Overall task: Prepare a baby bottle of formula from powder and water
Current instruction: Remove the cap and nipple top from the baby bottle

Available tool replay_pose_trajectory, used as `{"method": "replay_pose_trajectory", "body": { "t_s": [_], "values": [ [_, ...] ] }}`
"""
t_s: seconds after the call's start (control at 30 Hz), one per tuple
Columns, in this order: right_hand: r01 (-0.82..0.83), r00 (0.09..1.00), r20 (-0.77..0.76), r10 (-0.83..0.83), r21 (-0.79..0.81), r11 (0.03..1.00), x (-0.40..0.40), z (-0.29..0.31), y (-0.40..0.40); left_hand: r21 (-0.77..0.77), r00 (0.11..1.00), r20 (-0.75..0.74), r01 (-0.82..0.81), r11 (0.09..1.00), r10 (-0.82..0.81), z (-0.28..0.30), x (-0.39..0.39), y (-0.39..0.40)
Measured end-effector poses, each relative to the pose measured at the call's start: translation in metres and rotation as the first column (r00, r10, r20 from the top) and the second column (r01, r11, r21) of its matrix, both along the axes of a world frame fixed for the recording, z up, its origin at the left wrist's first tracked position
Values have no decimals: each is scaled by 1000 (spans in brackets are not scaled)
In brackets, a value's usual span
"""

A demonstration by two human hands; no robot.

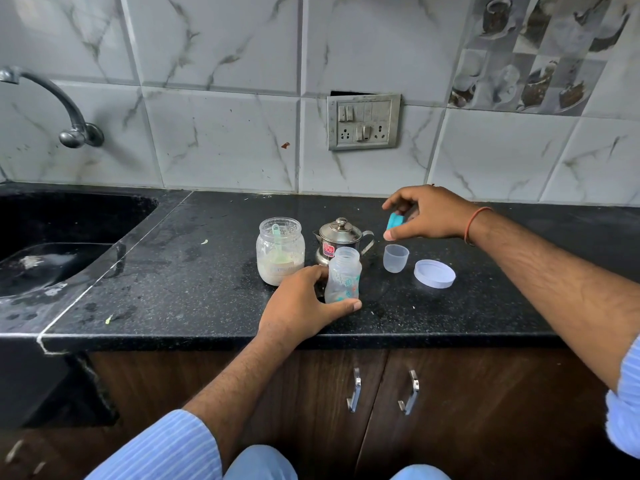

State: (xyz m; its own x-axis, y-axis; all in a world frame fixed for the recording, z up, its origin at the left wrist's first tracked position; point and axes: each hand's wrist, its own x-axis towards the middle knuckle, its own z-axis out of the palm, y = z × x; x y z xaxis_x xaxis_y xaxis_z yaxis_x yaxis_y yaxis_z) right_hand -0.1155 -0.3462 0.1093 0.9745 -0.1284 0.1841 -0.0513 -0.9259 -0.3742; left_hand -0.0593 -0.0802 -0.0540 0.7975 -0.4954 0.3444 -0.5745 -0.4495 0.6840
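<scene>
A clear baby bottle (343, 275) with teal and red prints stands open on the black counter (194, 282). My left hand (304, 306) wraps its base. My right hand (426, 216) hovers above a small clear cap (396, 258) and grips the bottle's teal screw ring (395, 221). An open jar of powder (280, 251) with a green scoop inside stands left of the bottle. Behind the bottle sits a small steel kettle (341, 237) with its lid on.
A round white jar lid (434, 273) lies on the counter at the right. A black sink (52, 251) with a wall tap (65, 109) is at the left. A switch and socket plate (363, 122) is on the tiled wall. Cabinet doors with handles (355, 393) are below.
</scene>
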Motion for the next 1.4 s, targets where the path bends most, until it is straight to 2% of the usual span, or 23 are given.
{"method": "replay_pose_trajectory", "body": {
  "t_s": [0.1,0.23,0.4,1.13,1.4],
  "values": [
    [70,995,56,-81,173,982,5,-15,-16,-7,1000,-9,2,1000,-2,1,-1,0],
    [117,979,136,-151,230,966,10,-31,-26,-4,1000,-12,-1,1000,1,2,-2,0],
    [109,980,122,-155,318,942,12,-46,-32,-1,1000,1,-6,1000,6,2,-2,0],
    [127,980,106,-168,315,940,10,-94,-34,-13,1000,30,-9,1000,9,1,-1,0],
    [144,983,84,-166,223,964,4,-89,-31,36,995,90,-43,998,39,4,-4,1]
  ]
}}
